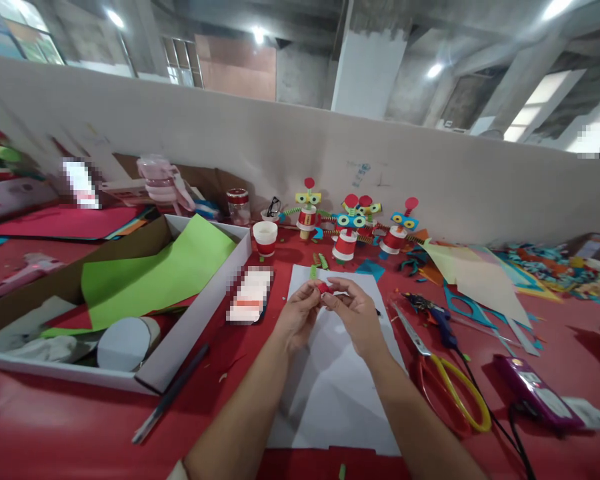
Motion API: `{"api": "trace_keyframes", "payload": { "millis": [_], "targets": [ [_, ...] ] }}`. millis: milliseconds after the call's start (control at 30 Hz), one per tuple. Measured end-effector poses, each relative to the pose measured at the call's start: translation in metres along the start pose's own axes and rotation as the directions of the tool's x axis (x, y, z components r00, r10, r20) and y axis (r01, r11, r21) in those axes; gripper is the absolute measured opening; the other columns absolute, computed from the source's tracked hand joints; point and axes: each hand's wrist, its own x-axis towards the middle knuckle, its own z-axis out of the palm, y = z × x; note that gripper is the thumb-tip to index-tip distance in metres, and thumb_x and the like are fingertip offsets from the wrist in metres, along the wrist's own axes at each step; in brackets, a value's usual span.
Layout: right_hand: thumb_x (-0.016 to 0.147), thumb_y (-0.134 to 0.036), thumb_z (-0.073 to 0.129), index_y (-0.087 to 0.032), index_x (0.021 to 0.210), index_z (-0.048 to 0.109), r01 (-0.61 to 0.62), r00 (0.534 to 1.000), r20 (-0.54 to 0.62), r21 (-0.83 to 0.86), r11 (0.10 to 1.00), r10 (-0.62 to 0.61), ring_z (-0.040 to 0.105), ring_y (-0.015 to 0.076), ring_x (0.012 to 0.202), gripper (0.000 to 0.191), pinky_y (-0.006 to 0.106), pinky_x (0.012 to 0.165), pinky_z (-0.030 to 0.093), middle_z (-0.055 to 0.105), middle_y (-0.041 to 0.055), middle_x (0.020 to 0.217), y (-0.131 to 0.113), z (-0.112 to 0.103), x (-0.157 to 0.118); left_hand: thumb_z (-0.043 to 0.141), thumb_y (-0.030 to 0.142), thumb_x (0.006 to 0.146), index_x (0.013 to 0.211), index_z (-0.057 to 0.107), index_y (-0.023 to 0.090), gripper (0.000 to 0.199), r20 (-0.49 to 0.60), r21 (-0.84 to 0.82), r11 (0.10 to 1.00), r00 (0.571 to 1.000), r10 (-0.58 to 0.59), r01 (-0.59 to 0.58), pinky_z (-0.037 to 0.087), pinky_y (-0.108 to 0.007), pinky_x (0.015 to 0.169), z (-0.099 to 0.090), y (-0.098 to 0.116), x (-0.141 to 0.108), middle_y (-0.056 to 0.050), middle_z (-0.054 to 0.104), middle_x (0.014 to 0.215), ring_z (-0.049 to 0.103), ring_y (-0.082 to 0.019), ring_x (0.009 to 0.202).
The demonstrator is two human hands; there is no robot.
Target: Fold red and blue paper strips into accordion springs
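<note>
Two forearms (250,407) (410,407), one red piece (323,288)

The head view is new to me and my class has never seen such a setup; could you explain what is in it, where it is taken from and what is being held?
There is no machine here: a person works with two bare hands. The only picture comes from a camera worn on that person's head, looking forward and down, so the forearms enter from the bottom. The left hand and right hand meet over a white sheet, their fingertips holding a small red piece; its exact shape is too small to tell. On the red table, scissors lie to the right, and a shallow white box holding a green sheet stands to the left. Beyond the hands stand small figures with round eyes.
</note>
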Motion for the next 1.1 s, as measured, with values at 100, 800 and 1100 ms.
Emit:
{"api": "trace_keyframes", "payload": {
  "millis": [100, 800, 1100],
  "targets": [
    [0.074, -0.031, 0.071, -0.022, 0.094, 0.069, 0.015, 0.999, -0.037, 0.058, 0.998, -0.013, 0.063, 0.0160, 0.078, 0.023, 0.031, 0.075, 0.052, 0.068, 0.0027, 0.089, 0.012, -0.003, 0.001, 0.086, 0.021, 0.054, 0.074, 0.067, 0.018, 0.028, -0.006, 0.036, 0.999, 0.999, -0.031, 0.031, 0.045, -0.017, 0.059, 0.000, -0.003, 0.000, 0.004, 0.062, 0.069, 0.055, -0.006, 0.060],
    [0.087, -0.021, 0.055, -0.025, 0.094, 0.068, 0.460, 0.886, 0.126, -0.368, 0.808, -0.447, 0.059, 0.0208, 0.102, 0.015, 0.037, 0.088, 0.049, 0.063, 0.0076, 0.103, 0.016, -0.023, 0.003, 0.081, 0.024, 0.060, 0.076, 0.072, 0.014, 0.021, -0.104, 0.285, 0.958, 0.992, 0.070, -0.038, 0.051, -0.025, 0.071, 0.000, 0.001, -0.004, -0.002, 0.069, 0.074, 0.063, -0.011, 0.068],
    [0.084, -0.022, 0.060, -0.023, 0.089, 0.066, 0.415, 0.908, 0.098, -0.321, 0.851, -0.407, 0.061, 0.0185, 0.095, 0.008, 0.032, 0.079, 0.052, 0.064, 0.0067, 0.101, 0.021, -0.022, 0.003, 0.076, 0.012, 0.061, 0.081, 0.067, 0.016, 0.023, -0.133, 0.241, 0.967, 0.990, -0.057, 0.088, 0.051, -0.022, 0.070, 0.001, 0.005, -0.004, 0.001, 0.066, 0.067, 0.062, -0.009, 0.064]
  ]
}}
